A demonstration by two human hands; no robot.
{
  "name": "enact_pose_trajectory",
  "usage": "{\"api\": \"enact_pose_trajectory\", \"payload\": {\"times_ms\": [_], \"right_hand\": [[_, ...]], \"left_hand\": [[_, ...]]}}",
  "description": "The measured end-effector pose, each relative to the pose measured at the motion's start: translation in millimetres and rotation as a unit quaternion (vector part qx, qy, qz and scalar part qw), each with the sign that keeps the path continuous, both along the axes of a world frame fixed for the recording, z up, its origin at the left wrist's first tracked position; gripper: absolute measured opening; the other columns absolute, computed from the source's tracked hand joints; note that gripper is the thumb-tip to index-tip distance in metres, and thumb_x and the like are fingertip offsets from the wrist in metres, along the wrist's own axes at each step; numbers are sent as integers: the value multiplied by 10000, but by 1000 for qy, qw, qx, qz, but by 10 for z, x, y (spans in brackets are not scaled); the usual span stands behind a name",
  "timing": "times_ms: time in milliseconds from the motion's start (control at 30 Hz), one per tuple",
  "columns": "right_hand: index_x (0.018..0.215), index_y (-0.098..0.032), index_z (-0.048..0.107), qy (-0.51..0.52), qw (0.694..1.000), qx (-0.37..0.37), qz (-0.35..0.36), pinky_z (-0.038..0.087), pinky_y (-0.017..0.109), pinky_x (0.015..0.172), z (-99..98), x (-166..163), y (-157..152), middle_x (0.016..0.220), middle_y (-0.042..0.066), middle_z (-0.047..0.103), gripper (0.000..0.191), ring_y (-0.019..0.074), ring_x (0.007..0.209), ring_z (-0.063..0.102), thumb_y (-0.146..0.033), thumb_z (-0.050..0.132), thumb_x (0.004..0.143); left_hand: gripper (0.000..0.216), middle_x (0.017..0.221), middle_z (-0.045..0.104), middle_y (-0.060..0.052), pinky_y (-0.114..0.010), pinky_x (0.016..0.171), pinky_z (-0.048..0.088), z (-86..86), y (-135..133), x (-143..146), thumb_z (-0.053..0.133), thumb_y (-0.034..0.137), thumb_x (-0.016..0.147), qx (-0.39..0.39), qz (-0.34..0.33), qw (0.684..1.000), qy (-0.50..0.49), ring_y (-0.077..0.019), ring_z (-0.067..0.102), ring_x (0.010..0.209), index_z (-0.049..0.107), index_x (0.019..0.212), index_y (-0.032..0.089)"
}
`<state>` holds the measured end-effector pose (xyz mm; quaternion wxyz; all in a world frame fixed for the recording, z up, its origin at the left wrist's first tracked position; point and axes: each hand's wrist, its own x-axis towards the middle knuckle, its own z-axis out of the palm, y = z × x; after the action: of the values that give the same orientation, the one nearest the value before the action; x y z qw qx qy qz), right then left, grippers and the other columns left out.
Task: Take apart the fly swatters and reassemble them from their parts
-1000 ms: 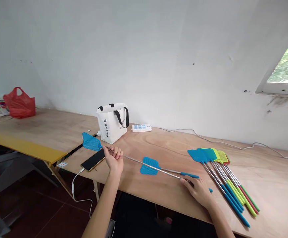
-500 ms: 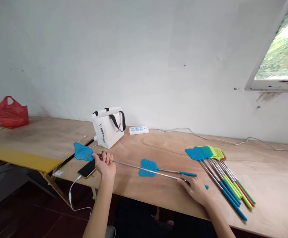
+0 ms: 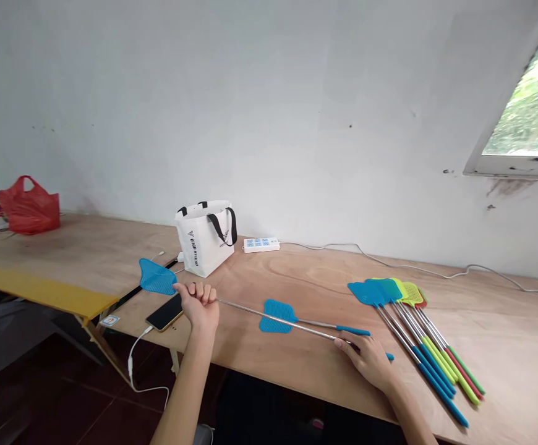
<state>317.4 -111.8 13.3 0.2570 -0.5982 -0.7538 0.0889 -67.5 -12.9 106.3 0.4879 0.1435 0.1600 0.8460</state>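
Note:
A blue fly swatter (image 3: 157, 278) with a long metal shaft is stretched between my two hands, its head out to the left. My left hand (image 3: 200, 304) is closed around the shaft just beside the head. Near the other end, my right hand (image 3: 365, 357) grips the handle part, whose blue tip pokes out past the fingers. Beneath the shaft lies a second, shorter blue fly swatter (image 3: 278, 316) on the table, its handle reaching close to my right hand. To the right, several fly swatters (image 3: 429, 346) in blue, yellow-green, red and green lie fanned together.
On the wooden table (image 3: 306, 371) a phone (image 3: 164, 314) with a cable lies below the held swatter's head. Behind are a white bag (image 3: 206, 241) and a power strip (image 3: 261, 245), whose cord runs along the wall. A red plastic bag (image 3: 30, 207) sits far left.
The view has shifted slightly. Both hands keep hold of the same blue fly swatter in almost the same place, and the other swatters lie as before.

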Motion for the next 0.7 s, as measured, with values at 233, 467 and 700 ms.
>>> {"api": "enact_pose_trajectory", "payload": {"times_ms": [233, 467, 700], "right_hand": [[852, -246, 672, -16, 1000, 17, 11, 377, 291, 631, 76, -369, -23, 779, 43, 755, 494, 248, 769, 717, -507, 306, 1057], [928, -267, 658, -106, 992, 49, -55, 273, 288, 536, 14, -985, -98, 715, 29, 753, 419, 225, 663, 719, -425, 298, 1072], [928, -249, 629, -175, 978, 41, -106, 256, 284, 514, -91, -1209, -150, 701, 53, 750, 298, 238, 608, 714, -337, 374, 1055]], "left_hand": [[612, 500, 172, 87, -241, 381, 163, -86, -146, 609, 482, 616, 996, -31, -34, 999, -5, -71, 149, 383, 248, 611, 203], [643, 542, 149, 96, -241, 402, 166, -521, -406, 1392, 605, 700, 890, -72, -105, 992, 19, -80, 151, 416, 239, 656, 227], [695, 549, 120, 95, -263, 407, 160, -872, -602, 1785, 617, 759, 844, -120, -158, 979, 54, -84, 95, 431, 199, 660, 235]]}}
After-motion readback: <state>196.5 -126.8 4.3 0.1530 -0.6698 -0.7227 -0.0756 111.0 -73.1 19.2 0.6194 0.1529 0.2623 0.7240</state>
